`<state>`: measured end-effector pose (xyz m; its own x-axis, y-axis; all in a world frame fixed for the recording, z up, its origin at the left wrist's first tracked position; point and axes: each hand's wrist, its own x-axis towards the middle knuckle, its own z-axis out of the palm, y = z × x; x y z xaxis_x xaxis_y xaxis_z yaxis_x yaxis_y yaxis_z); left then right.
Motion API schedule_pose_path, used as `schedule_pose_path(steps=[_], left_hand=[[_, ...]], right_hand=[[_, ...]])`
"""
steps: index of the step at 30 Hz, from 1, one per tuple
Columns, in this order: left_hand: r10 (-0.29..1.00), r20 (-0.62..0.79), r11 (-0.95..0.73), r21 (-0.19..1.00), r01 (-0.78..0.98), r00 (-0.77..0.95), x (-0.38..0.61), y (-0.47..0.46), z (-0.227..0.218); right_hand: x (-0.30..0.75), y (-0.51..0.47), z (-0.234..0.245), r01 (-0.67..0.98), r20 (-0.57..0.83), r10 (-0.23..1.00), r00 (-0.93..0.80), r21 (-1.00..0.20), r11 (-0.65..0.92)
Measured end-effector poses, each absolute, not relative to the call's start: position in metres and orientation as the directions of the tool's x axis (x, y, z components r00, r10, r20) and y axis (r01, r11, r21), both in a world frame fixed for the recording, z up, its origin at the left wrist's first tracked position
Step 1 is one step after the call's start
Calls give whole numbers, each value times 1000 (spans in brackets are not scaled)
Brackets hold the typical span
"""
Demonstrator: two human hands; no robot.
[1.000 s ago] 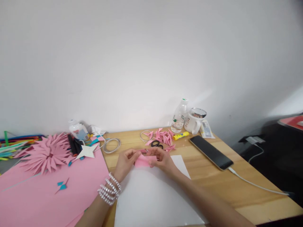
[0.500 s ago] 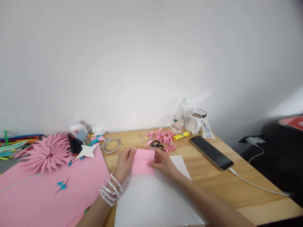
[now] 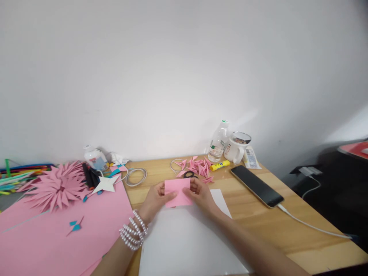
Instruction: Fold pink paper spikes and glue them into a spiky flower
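A small pink sheet of paper (image 3: 177, 198) is held up between both hands, just above the white board (image 3: 184, 241). My left hand (image 3: 156, 199) pinches its left side, thumb lying on the front face and fingers behind. On the right side my right hand (image 3: 201, 195) grips it the same way, thumb on the front. Several pearl bracelets (image 3: 133, 232) circle my left wrist. Behind the paper lie black-handled scissors (image 3: 189, 175), partly hidden, beside a heap of folded pink paper pieces (image 3: 199, 166).
A yellow glue stick (image 3: 220, 165), water bottle (image 3: 218, 143) and white mug (image 3: 236, 148) stand or lie at the back. A phone (image 3: 257, 186) on a cable lies right. To the left are large pink paper (image 3: 57, 245), a spiky pink paper flower (image 3: 60, 188) and a white paper star (image 3: 105, 184).
Both thumbs have come onto the front face of the pink paper. It looks shorter from top to bottom and sits slightly further right.
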<state>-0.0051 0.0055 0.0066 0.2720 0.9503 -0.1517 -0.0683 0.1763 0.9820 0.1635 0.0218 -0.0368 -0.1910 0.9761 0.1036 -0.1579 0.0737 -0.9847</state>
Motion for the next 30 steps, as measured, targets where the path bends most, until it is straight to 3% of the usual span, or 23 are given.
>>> schedule_pose_path(steps=[6, 11, 16, 30], left_hand=[[984, -164, 165, 986, -11, 69, -7, 7, 5], [999, -51, 52, 984, 170, -12, -4, 6, 7], [996, -41, 22, 969, 244, 73, -2, 4, 9], [960, -22, 0, 997, 78, 281, -7, 5, 3]], right_hand=[[163, 23, -39, -154, 74, 972, -225, -987, 40], [162, 18, -33, -125, 54, 915, -400, -992, 4], [162, 16, -32, -114, 15, 905, -425, -993, -37], [164, 19, -37, -237, -50, 947, -319, -963, -131]])
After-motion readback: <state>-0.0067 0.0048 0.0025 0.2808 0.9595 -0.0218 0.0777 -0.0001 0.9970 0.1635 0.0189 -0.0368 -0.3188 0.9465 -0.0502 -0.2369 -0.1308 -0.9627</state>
